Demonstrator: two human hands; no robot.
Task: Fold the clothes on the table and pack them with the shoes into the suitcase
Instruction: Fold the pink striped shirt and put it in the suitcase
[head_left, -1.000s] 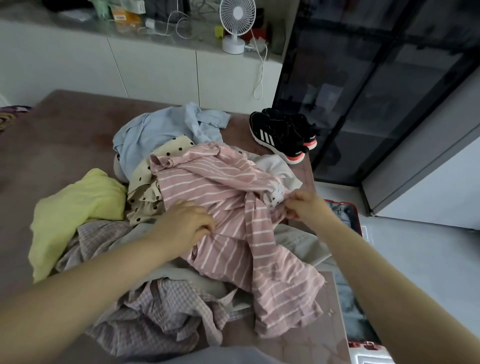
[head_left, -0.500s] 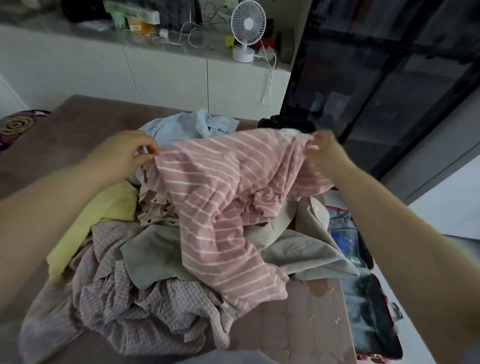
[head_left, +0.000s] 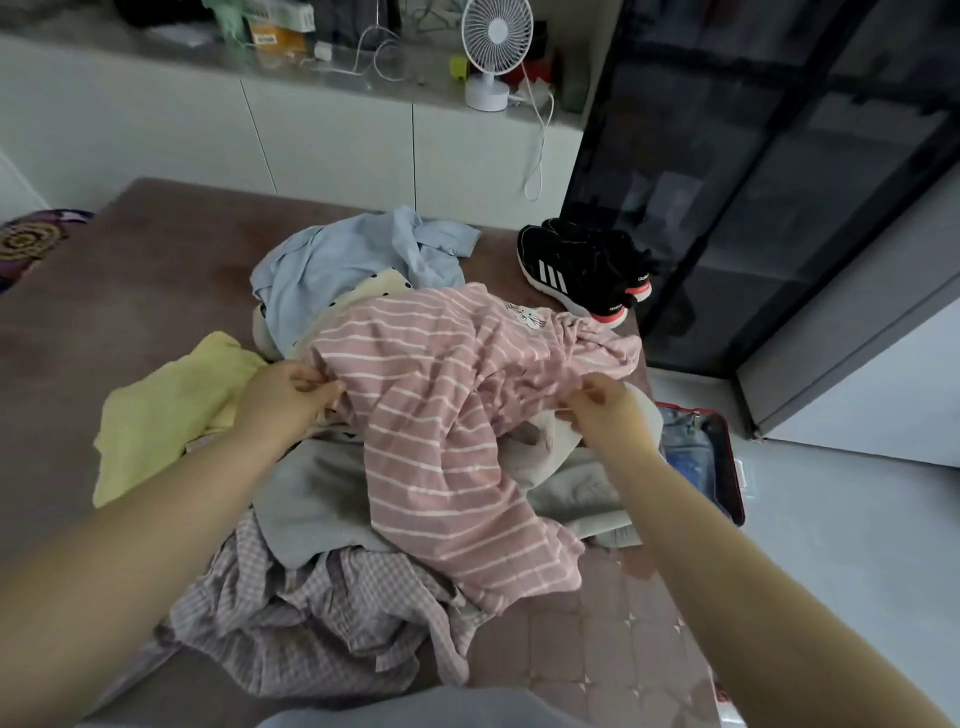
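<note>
Garment entry: pink white-striped cotton garment (head_left: 457, 415), held up and spread in the air half a second back, now lowered and draped over the heap of loose clothes (head_left: 311, 613) at centre frame on the brown bench (head_left: 156, 270). Left hand (head_left: 283, 400), grip pinched on its left edge, centre left. Right hand (head_left: 608, 415), grip pinched on cloth at its right edge, centre right. Not yet flat, not yet folded. Black trainers with white stripes (head_left: 582, 270), back in view at upper right of the bench, untouched. Red-rimmed suitcase (head_left: 727, 467), open on the floor at right, beside the bench. Judgement: shake-out done, first fold about to begin, whole heap and trainers still to pack.
</note>
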